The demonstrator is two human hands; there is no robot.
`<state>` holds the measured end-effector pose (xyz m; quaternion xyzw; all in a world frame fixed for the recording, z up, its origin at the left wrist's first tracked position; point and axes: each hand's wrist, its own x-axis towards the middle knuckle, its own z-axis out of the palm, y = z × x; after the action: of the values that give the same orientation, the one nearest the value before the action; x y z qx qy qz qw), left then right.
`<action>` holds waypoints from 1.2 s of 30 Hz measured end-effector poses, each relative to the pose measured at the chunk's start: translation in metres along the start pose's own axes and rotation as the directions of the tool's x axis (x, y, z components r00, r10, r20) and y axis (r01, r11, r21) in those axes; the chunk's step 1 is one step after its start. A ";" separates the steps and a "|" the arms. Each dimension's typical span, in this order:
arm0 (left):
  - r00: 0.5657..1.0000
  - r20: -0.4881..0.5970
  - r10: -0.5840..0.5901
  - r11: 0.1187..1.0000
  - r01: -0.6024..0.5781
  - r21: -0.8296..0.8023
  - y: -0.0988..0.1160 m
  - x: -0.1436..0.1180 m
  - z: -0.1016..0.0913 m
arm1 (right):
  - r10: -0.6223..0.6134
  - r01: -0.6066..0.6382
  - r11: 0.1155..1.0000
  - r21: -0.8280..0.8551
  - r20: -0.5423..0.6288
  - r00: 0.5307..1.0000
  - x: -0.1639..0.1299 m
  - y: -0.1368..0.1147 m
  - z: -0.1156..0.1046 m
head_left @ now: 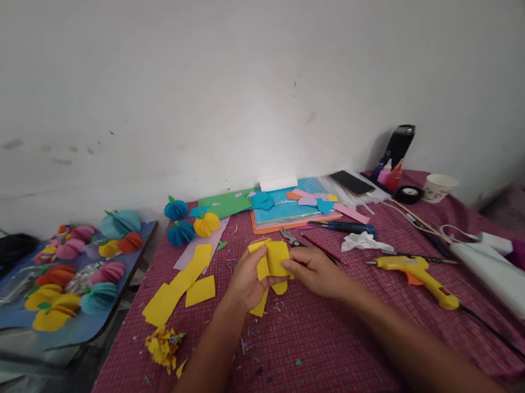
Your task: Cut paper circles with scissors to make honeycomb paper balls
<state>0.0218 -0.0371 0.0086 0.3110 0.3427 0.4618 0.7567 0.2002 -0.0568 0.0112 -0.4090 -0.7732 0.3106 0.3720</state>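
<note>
Both hands hold a folded piece of yellow paper (278, 255) above the middle of the table. My left hand (247, 278) grips its left side, thumb on top. The right edge is pinched between the thumb and fingers of my right hand (316, 271). Just below the hands, more yellow paper pieces (259, 305) show; whether they are held or lie on the cloth I cannot tell. To the left lie a long yellow paper strip (179, 284) and a yellow rectangle (200, 291). Nearby sits a crumpled bunch of yellow scraps (164, 348).
A yellow glue gun (419, 271), pliers (291, 237), a screwdriver (343, 226) and a white power strip (512, 279) lie to the right. Coloured sheets (289, 205) and a phone (351, 182) are at the back. Paper pumpkins (180, 232) stand back left; more fill a blue table (141, 250).
</note>
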 end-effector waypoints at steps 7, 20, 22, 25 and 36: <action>1.000 0.011 -0.019 1.000 0.019 -0.021 -0.002 0.002 0.001 | 0.152 -0.173 0.957 0.231 0.108 0.982 0.002 0.000 -0.006; 0.995 0.081 -0.049 0.999 0.050 -0.012 0.001 -0.007 0.008 | 0.246 -0.227 0.965 0.134 -0.156 0.956 0.003 0.004 0.003; 0.992 0.094 -0.080 0.996 0.084 -0.039 0.001 -0.007 0.009 | 0.180 -0.170 0.982 0.079 -0.143 0.973 0.002 0.001 0.005; 0.993 0.067 -0.099 0.990 0.105 -0.092 -0.001 -0.003 0.007 | 0.098 -0.094 0.994 0.060 -0.073 0.992 0.000 -0.003 0.009; 0.989 0.096 -0.117 0.980 0.130 -0.149 0.007 -0.004 0.006 | 0.173 -0.166 0.908 0.385 0.017 0.985 0.004 0.004 0.000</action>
<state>0.0219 -0.0394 0.0186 0.2491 0.2913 0.4253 0.8199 0.2005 -0.0517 0.0094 -0.3960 -0.6554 0.4840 0.4236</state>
